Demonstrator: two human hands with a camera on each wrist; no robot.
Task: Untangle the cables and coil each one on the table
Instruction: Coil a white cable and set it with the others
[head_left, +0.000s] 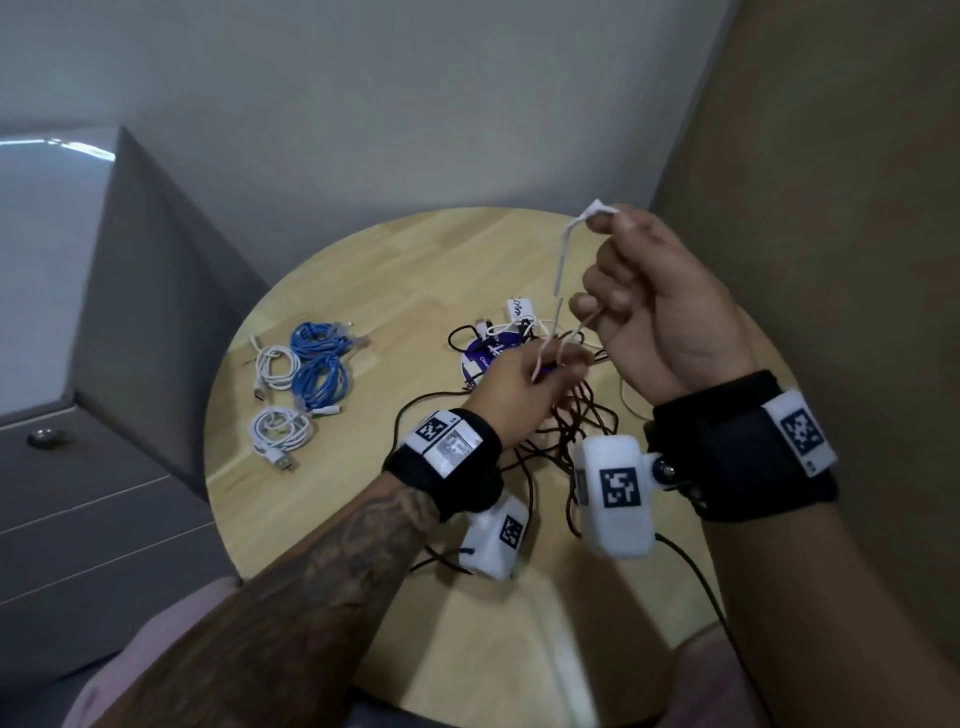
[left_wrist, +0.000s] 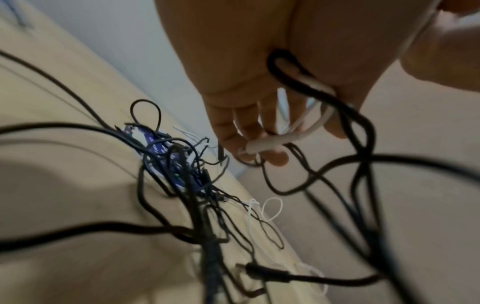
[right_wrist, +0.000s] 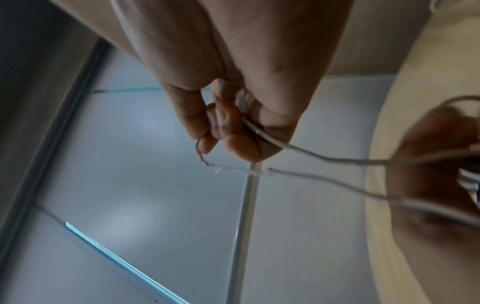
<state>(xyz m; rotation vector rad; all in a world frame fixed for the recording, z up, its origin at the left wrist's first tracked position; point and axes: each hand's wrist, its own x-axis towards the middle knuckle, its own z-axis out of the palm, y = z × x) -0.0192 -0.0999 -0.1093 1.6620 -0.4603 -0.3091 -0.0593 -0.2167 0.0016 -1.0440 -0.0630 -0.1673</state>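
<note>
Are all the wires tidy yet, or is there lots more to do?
Partly. Four coils, two blue and two white, lie finished on the table. Both hands, left and right, hold a thin white cable. The black tangle remains.

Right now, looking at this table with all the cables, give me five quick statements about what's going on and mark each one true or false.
1. The right hand pinches a thin white cable raised above the table. True.
2. The left hand is empty and lies flat on the table. False: it holds white cable strands above the black tangle.
3. Two blue cable coils lie on the left part of the table. True.
4. All the black cables are already coiled. False: they lie in a loose tangle beneath the hands.
5. The white coils lie on the right of the black tangle. False: they lie on the left, beside the blue coils.
</note>
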